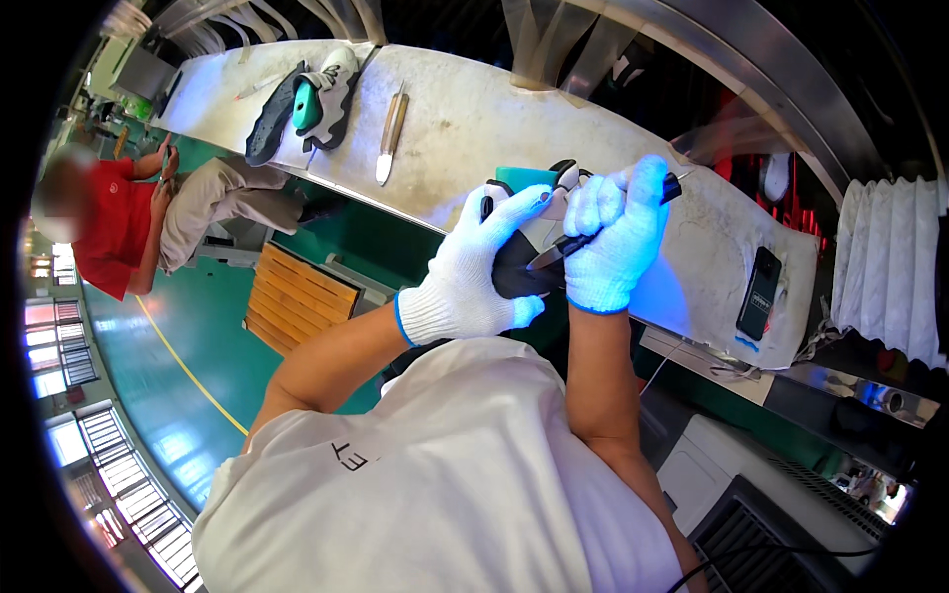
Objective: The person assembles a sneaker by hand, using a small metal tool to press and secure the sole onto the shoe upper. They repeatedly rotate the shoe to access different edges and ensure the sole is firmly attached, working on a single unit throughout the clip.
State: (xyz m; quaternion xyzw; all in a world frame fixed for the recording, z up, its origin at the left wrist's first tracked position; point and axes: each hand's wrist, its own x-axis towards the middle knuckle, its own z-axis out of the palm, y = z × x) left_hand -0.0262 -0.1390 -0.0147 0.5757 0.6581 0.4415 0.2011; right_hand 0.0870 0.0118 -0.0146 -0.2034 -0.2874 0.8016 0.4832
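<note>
In the head view, the left hand (473,272), in a white knit glove with a blue cuff, has its grip closed around a black and white shoe (522,259), fingers spread over the dark upper and holding it up in front of the chest, just above the near edge of the table (465,119). The right hand (615,237), gloved the same way, has its grip clenched tight around the black handle of a knife (568,245), whose blade slants down and to the left onto the shoe, touching it between the two hands. A teal insert (524,177) shows at the top of the shoe, just behind the left fingers. The table is long, pale and stained, bending across the upper part of the picture. On its far left end lies a second shoe (331,94) with a teal form inside, next to a loose dark sole (269,117). Near them, well apart from the hands, lies a wooden-handled knife (389,133). To the right of the hands a black phone (759,292) lies flat on the table. Beyond the table's near edge, on the left, a person in a red shirt (104,227) sits over a green floor (188,336), beside a slatted wooden pallet (297,296).
</note>
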